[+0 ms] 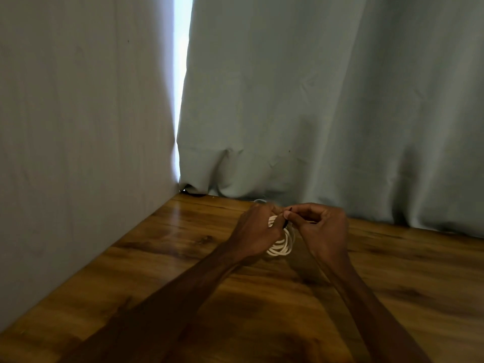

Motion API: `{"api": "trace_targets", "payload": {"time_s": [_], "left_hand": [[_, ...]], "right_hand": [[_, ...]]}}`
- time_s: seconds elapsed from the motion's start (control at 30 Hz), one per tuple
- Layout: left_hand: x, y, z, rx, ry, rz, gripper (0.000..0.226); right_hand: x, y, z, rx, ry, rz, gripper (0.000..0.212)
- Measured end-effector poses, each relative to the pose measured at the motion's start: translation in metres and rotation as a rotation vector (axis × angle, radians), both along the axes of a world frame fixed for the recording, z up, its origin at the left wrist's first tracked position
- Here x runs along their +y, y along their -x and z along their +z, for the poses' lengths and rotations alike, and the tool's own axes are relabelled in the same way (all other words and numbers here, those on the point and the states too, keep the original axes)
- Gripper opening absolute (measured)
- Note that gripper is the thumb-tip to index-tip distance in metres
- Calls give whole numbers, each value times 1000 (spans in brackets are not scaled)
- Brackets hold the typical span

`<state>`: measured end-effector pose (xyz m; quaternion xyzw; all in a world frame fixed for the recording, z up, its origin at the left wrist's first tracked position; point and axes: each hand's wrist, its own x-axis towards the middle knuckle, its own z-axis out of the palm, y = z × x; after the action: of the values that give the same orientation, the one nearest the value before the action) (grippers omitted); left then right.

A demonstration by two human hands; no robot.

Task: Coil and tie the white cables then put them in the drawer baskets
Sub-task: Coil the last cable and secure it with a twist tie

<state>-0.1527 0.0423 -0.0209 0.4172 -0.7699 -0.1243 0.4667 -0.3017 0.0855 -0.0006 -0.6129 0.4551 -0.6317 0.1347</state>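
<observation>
Nearest the head camera, two bare forearms reach over the glossy, dark-grained wooden tabletop [157,258] toward its far edge. There the left hand [258,229] curls its fingers round a smooth white cable coil [282,246] of several round loops. The right hand [324,226] pinches what looks like a thin dark tie [286,221] at the coil's top. Coiling seems done and tying is under way; no drawer baskets show. A soft grey-blue curtain [314,100] hangs behind.
</observation>
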Motion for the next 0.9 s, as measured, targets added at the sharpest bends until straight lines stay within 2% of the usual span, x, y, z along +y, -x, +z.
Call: {"api": "trace_targets", "payload": {"time_s": [0.07,0.2,0.33,0.5,0.6,0.8,0.9], "left_hand": [[1,1,-2,93,-52,5,17],[4,2,-5,156,-44,1,18],[0,1,-5,293,-135,3,18],[-1,0,-4,410,-193,-13,19],[-1,3,-6,394,-200,-23,13],[-2,6,-8,364,-176,-17,15],[-2,5,-8,359,-189,-37,13]], "right_hand": [[1,0,1,-67,-36,28,12],[5,0,2,-261,-130,145,11],[12,-6,4,-342,-164,185,6],[20,-11,11,-532,-242,227,20],[20,-11,11,-511,-231,200,18],[13,-6,6,-263,-133,68,9],[15,-5,9,-355,-239,155,10]]}}
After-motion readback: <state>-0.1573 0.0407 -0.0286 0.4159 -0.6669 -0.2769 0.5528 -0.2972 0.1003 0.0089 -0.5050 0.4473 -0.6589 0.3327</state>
